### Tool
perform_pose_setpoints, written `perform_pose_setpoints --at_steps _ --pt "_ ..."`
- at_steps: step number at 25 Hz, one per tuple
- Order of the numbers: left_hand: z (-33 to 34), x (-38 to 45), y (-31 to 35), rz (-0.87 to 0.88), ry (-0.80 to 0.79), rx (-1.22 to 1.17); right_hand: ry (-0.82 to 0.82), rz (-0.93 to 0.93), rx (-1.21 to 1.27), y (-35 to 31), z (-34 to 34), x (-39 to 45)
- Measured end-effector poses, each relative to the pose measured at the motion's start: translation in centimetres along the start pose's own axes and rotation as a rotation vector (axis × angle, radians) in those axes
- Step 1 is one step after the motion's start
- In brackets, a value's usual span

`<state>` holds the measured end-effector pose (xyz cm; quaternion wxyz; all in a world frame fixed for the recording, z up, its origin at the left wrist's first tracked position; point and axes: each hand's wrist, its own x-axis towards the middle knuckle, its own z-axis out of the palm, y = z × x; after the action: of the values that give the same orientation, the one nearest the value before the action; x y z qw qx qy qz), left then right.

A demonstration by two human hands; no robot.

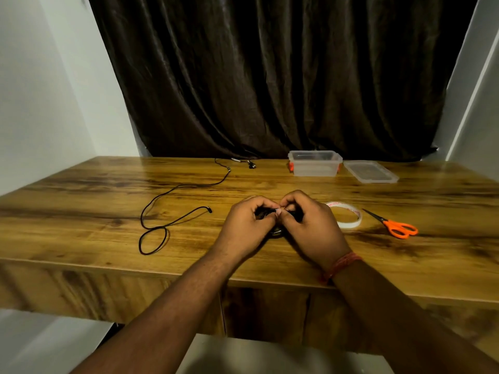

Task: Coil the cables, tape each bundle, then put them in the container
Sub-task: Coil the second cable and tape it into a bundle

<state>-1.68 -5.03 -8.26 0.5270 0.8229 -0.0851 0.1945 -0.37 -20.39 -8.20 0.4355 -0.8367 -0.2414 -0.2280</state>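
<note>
- Gripping a black cable bundle (272, 211) between them, the left hand (247, 225) and right hand (310, 225) are curling their fingers round it over the middle of the bench (81, 201).
- A loose black cable (172, 188) is trailing left of the hands, running lengthwise toward the far edge.
- The clear container (314, 164) is sitting open at the far edge, its lid (370, 171) beside it.
- The tape roll (347, 218) and orange scissors (394, 225) are lying to the right.
- The hands are hiding most of the bundle.

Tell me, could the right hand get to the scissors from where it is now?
Probably yes: the scissors lie in the open right of the tape roll, but the right hand is busy gripping the black cable bundle.
</note>
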Motion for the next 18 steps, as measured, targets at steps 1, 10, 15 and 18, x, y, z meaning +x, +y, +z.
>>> perform_pose_setpoints --at_steps 1,10,15,18 --pt "0.1 0.0 0.1 -0.03 -0.03 -0.023 0.013 0.011 -0.033 0.2 0.1 0.2" --pt "0.5 1.8 -1.3 -0.122 0.019 0.14 -0.013 0.072 -0.45 0.9 1.7 2.3" --pt "0.8 3.9 -2.5 -0.149 0.054 0.207 -0.06 0.118 -0.468 1.9 2.4 3.2" --pt "1.0 5.3 -3.1 -0.158 0.052 0.193 -0.065 0.175 -0.345 2.2 2.1 3.3"
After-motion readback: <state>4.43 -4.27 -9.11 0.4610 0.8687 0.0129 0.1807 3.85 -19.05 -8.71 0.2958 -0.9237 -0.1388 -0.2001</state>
